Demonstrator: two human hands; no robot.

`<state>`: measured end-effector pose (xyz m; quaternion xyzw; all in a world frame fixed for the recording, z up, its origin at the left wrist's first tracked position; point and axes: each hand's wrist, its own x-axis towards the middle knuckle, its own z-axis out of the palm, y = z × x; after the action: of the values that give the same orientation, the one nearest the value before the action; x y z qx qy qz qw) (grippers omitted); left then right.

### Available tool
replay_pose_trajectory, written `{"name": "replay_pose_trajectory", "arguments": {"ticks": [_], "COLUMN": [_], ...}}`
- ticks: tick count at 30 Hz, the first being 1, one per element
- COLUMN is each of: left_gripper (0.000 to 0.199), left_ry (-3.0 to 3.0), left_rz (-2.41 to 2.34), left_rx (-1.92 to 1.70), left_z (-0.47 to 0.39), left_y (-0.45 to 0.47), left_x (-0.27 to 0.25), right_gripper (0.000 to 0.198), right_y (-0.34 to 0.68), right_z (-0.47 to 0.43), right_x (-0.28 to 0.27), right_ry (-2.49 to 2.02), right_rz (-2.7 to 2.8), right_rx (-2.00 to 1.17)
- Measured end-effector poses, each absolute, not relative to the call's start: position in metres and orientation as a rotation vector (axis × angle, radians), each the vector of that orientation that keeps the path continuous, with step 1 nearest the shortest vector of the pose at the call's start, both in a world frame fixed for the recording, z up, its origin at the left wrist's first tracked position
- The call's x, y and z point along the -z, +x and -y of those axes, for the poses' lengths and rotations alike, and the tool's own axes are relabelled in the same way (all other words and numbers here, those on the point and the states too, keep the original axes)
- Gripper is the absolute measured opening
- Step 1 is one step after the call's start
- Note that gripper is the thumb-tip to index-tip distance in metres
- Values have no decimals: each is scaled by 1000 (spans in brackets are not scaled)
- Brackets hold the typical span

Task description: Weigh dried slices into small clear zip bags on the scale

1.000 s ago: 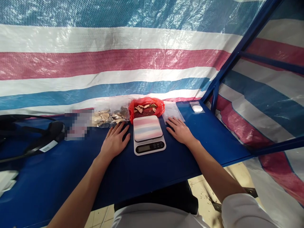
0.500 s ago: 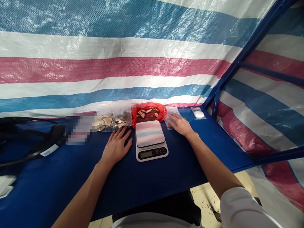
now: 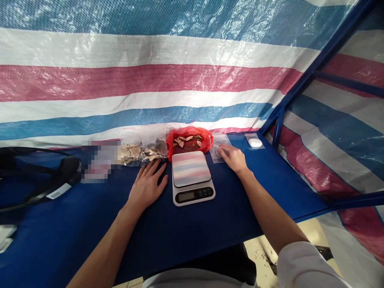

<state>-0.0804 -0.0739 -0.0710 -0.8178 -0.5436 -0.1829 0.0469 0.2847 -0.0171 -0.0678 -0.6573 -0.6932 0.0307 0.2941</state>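
Observation:
My left hand (image 3: 147, 185) lies palm down on the blue table with its fingers spread, just left of a white kitchen scale (image 3: 192, 172). The scale's display looks blank and nothing rests on its shiny plate. To the right, my right hand (image 3: 234, 159) has its fingers curled together on a flat clear plastic bag (image 3: 216, 155); the fingertips are partly hidden. Behind the scale, an open red plastic bag (image 3: 169, 147) holds dried brownish slices (image 3: 188, 140). Two clear bags of pale dried slices (image 3: 131, 153) and darker pieces (image 3: 154, 150) stand beyond my left fingertips.
A small clear bag with a white oval object (image 3: 255, 143) lies at the back right. Black headgear with a strap (image 3: 67, 172) is at the left, near a blurred-out patch (image 3: 100, 162). Striped sheeting (image 3: 150, 82) and a blue frame bar (image 3: 300, 86) close off the back and right.
The fingers of my right hand have gone from stretched out over the clear plastic bag to curled in on it. My left hand stays put. The view has shifted slightly.

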Motion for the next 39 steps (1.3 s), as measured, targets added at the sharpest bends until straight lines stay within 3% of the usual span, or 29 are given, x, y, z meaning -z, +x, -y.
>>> {"name": "replay_pose_trajectory", "arguments": {"ticks": [11, 16, 26, 33, 39], "left_gripper": [50, 47, 57, 65, 45], "left_ry": [-2465, -2448, -2578, -2541, -2640], "left_rz": [1673, 1692, 1900, 2097, 2047], "left_rx": [634, 845, 1868, 2560, 2913], "left_z": [73, 75, 60, 37, 37], "left_y": [-77, -74, -29, -5, -7], "left_x": [66, 54, 11, 10, 18], "right_gripper": [37, 43, 37, 42, 35], "right_y": [288, 290, 239, 199, 194], "right_z": [27, 40, 58, 45, 40], "right_x": [54, 40, 11, 9, 23], "right_ry": [-1639, -1444, -1003, -809, -805], "right_rz": [1589, 1447, 1367, 1297, 1282], "right_rx": [-82, -251, -995, -1269, -1317]}}
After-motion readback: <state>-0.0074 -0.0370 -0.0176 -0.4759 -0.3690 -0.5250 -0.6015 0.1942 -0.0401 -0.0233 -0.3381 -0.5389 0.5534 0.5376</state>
